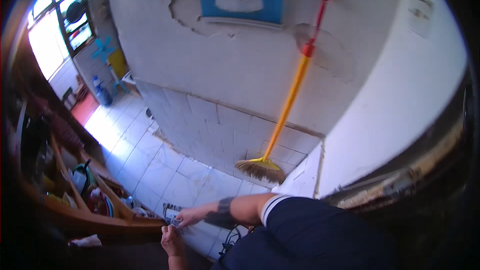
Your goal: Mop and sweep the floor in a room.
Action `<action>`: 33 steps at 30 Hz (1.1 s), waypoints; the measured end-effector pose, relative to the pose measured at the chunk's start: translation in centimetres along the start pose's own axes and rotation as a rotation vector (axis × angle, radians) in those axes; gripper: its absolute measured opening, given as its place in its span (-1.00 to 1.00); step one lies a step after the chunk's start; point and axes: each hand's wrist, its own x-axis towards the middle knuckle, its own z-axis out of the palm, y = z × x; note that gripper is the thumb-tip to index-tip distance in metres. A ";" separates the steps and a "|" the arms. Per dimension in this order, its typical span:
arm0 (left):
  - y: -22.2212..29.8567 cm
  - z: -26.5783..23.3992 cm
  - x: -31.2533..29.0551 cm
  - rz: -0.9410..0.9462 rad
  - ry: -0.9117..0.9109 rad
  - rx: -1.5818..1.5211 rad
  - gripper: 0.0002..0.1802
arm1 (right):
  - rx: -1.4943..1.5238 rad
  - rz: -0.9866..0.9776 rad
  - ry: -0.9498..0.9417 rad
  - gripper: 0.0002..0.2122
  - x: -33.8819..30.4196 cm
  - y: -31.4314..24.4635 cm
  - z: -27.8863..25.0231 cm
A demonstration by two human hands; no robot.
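Low in the picture, my left hand (171, 240) and my right hand (192, 215) are close together, the right one slightly farther away. Both have their fingers closed, meeting at a small, pale, shiny piece (174, 223) that is too small and blurred to name. Just beyond them shows a black-and-white patterned item (171, 211), partly covered by my right hand. My right arm comes in from a dark sleeve with a white band.
To the left, a wooden shelf (120, 224) holds several mixed items. A yellow-handled broom (288, 107) hangs on the wall, bristles down. Black cords (230, 242) show beside my right arm. A blue water bottle (102, 94) stands at the far left on the tiled floor (150, 165).
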 end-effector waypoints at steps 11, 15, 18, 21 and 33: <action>-9.8 -3.7 4.2 -0.055 0.152 -0.239 -0.92 | -1.871 1.028 0.697 -0.82 -36.6 -14.7 -22.5; -11.3 -3.5 4.6 -0.070 0.144 -0.264 -0.86 | -2.137 1.124 0.572 -0.84 -39.8 -17.8 -22.3; -10.7 -3.7 4.9 -0.015 0.139 -0.264 -0.86 | -2.177 1.006 0.660 -0.87 -40.6 -17.6 -22.1; -10.7 -3.8 4.2 0.001 0.197 -0.242 -0.88 | -2.162 1.102 0.623 -0.88 -39.0 -20.5 -21.1; -9.7 -6.1 1.0 -0.001 0.208 -0.288 -0.84 | -1.487 1.365 -0.062 -0.71 -26.9 -30.4 -15.1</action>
